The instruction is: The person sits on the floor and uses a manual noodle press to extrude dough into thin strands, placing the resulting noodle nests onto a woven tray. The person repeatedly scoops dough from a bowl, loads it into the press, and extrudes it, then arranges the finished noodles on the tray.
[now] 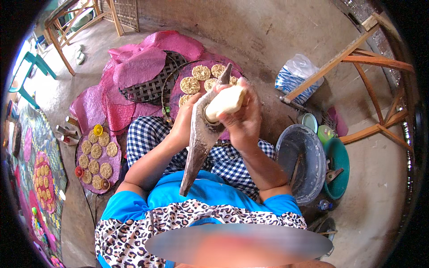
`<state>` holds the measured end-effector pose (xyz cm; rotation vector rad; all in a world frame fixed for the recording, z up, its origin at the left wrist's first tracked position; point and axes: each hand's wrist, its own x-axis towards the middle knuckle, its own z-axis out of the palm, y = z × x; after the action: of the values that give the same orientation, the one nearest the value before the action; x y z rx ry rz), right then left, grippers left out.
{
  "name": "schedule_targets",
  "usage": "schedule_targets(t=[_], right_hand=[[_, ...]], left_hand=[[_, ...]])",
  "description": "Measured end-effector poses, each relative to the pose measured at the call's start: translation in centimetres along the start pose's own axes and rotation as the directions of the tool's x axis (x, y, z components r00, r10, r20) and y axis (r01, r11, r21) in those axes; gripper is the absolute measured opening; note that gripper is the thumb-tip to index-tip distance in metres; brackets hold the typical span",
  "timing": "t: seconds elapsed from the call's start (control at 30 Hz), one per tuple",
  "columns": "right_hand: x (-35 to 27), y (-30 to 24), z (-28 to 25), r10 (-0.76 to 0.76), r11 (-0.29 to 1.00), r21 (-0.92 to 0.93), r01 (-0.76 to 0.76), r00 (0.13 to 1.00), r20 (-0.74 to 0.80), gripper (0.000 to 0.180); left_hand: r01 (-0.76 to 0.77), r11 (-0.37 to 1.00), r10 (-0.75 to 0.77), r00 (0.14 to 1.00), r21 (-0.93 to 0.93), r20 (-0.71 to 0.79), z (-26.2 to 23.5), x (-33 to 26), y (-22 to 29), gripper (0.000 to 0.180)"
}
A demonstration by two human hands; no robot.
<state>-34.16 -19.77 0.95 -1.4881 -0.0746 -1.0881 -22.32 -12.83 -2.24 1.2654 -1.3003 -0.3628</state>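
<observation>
Sitting on a bare concrete floor [250, 31], the person has checked cloth [147, 134] across the lap and works over a spread of woven trays. The largest things around are sheets of pink paper [134, 71] lying over a dark woven bamboo tray [147, 91] ahead and to the left. Beside it, straight ahead, a second round tray [176, 89] lined in pink carries pale round lacy cakes [201, 72]. To the right stands a grey metal basin [301, 161], with a green tub [339, 167] just beyond it and a wooden frame [371, 62] rising behind. On the left a smaller pink-lined tray [111, 167] bears more round cakes [96, 152] and a few small coloured cups.

Held over the lap is a long wooden press [199, 143], dark and tapering, its lower end pointing at the person's chest and its upper tip toward the far tray. The left hand [185, 120] grips its left side, fingers wrapped around the wood. A lump of pale dough [225, 103] sits in a round socket near the top of the press; the right hand [243, 118] is closed over this dough, fingers curled on it and pressing it into the socket.
</observation>
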Motion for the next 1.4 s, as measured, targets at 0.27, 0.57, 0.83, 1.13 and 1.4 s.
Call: schedule_targets(t=[0.27, 0.57, 0.83, 1.13, 1.4], right_hand=[[-3.8, 2.7, -2.2, -0.228, 0.912, -0.335, 0.238, 0.971, 0.071, 0.06], [-5.2, 0.9, -6.1, 0.187, 0.842, 0.54, -0.014, 0.946, -0.266, 0.056], [-15.1, -1.6, -27.5, 0.365, 0.902, 0.174, -0.395, 0.483, -0.796, 0.04], [-21.9, -0.2, -36.4, 0.222, 0.581, 0.045, -0.812, 0.105, -0.969, 0.061], [-10.7, 2.6, -16.6, 0.399, 0.917, 0.045, -0.396, 0.906, -0.146, 0.05]], left_hand=[[0.06, 0.998, -0.059, 0.998, -0.032, 0.039, 0.7, -0.3, -0.8, 0.038], [0.161, 0.971, -0.189, 0.969, 0.176, 0.157, 2.0, 1.4, -0.8, 0.054], [0.214, 0.976, -0.211, 0.974, -0.028, 0.083, -3.5, 2.1, -2.0, 0.047], [0.198, 0.745, -0.048, 0.968, -0.637, 0.245, -4.0, 2.7, -1.9, 0.045], [0.248, 0.552, 0.005, 0.954, -0.796, 0.3, 4.0, 4.2, 1.7, 0.054]])
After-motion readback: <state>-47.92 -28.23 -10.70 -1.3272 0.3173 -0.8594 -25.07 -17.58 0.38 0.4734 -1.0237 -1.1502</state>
